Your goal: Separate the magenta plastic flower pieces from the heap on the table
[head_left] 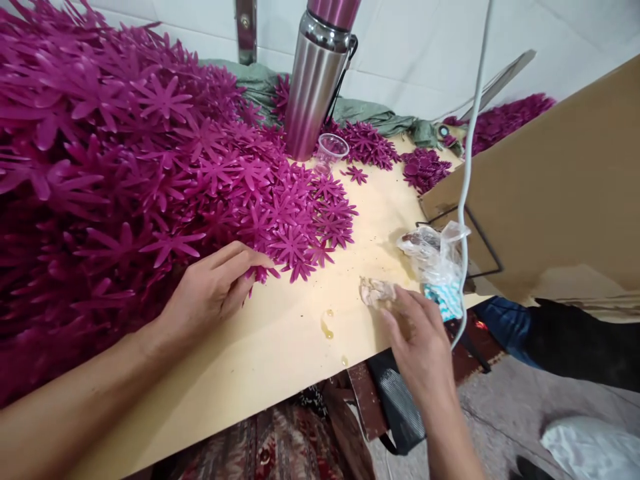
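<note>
My left hand (220, 280) is at the near edge of a big heap of purple plastic flower pieces (165, 100). Its thumb and fingers are closed on a purple flower piece (267, 272) that is partly hidden by the fingers. My right hand (423, 333) hovers at the table's front edge, fingers closed round a crumpled whitish wad (376, 292) that looks like used tissue. Left of that wad, a small yellowish wet spot (327, 325) shines on the pale tabletop (280, 333).
Behind the heap stands a steel-and-purple thermos (320, 80) beside a clear plastic cup (331, 152). A clear plastic bag (437, 257) lies by a large cardboard box (550, 187) on the right. A white cable (473, 153) hangs down in front of the box.
</note>
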A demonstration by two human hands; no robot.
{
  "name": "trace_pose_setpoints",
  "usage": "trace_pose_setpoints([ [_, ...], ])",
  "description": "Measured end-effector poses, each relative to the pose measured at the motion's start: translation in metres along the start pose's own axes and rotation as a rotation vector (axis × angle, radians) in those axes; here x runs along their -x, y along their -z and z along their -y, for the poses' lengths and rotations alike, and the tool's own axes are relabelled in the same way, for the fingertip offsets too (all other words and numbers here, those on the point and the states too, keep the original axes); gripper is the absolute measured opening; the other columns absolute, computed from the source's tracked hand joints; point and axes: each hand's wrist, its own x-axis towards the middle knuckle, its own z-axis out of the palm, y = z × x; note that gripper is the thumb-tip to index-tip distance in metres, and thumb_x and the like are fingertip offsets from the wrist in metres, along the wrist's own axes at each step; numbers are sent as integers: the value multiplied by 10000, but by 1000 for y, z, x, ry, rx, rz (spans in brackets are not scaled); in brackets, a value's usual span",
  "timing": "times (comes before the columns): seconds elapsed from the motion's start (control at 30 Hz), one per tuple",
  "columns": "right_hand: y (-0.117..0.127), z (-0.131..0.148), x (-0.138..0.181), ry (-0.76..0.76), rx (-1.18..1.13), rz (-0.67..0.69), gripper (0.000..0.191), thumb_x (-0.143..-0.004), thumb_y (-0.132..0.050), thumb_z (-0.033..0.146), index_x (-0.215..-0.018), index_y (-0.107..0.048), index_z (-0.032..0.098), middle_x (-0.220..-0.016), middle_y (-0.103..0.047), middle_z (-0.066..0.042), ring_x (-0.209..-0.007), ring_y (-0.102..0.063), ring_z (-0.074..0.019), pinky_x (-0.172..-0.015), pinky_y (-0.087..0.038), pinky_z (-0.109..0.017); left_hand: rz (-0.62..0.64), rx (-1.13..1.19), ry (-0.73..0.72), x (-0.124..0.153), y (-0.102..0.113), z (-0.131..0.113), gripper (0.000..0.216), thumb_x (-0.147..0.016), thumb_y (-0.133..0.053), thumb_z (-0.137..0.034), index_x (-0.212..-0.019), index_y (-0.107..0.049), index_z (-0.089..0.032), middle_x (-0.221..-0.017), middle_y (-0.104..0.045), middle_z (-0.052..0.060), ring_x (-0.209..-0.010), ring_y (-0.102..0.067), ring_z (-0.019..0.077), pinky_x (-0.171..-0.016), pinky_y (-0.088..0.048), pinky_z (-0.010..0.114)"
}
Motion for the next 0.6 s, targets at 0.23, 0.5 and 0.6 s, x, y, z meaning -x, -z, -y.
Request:
trace_pose_setpoints([
  [0.23, -2, 19, 0, 146, 154, 34, 223, -1023, -526, 270, -1101, -720, 192, -964, -734, -129, -883, -639, -290, -848, -505, -499, 12, -14, 13, 1, 1, 1, 279, -982, -448, -115, -1133, -676, -170, -995, -682, 65, -901, -663, 156, -810, -528, 264],
  [0.5, 12, 78, 62, 172, 1, 111, 298, -1008, -570, 317, -1295, -585, 238, -1014, -753, -139, -840, -674, -315, -735, -533, -506, 31, 8, -6, 0, 0, 1, 263, -985, -456, -109, -1093, -692, -153, -969, -687, 65, -864, -660, 155, -783, -524, 265],
  [0.6, 1, 104, 71, 235, -83, 127, 414, -1012, -551, 256, -1423, -508, 221, -1131, -756, -154, -968, -698, -328, -816, -545, -530, 15, 15, -15, 0, 0, 1, 260, -983, -463, -104, -1101, -690, -150, -976, -693, 66, -880, -667, 155, -804, -528, 264],
])
